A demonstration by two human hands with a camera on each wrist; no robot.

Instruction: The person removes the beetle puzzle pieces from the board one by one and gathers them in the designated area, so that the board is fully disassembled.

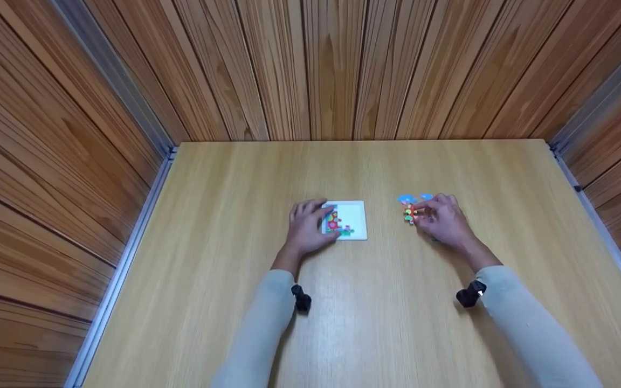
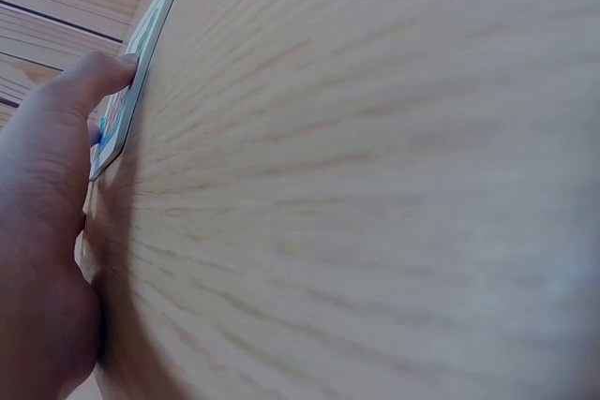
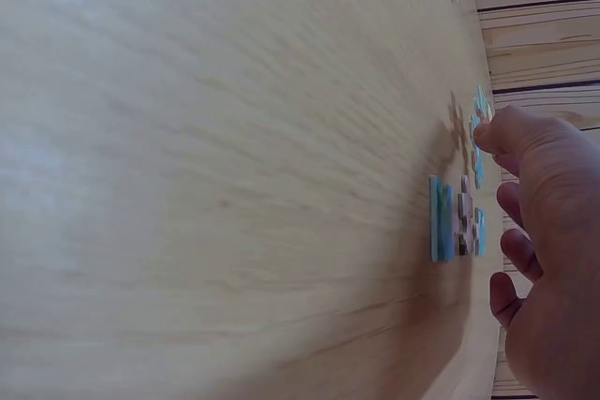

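On my head feed the left hand [image 1: 306, 225] grips the left side of a white tray [image 1: 356, 216], just left of mid-frame, thumb at its lower edge and fingers toward its upper one. To the right of centre, the right hand [image 1: 445, 218] pinches a multicoloured puzzle piece [image 1: 409, 212] between thumb and finger; the right-wrist view suggests to me that it is lifted, judging by the shadow beside it. What worries me is that pinch: the piece is small and knobbly, so a slack thumb could let it twist or drop onto the blue pieces [image 1: 407, 199] just beyond. The other fingers hang low over more loose pieces [image 3: 441, 220], and a careless sweep might scatter them. If the left hand pulled unevenly, the tray could skid and shake the joined pieces [image 1: 333, 221] inside it out of line; I'd keep that grip light. The table [image 1: 386, 323] is smooth pale wood grain, with a bright patch of reflected light at lower centre. Plank-panelled walls [image 1: 332, 70] close it in at the top and both sides, with grey metal strips [image 1: 122, 237] along the side edges.
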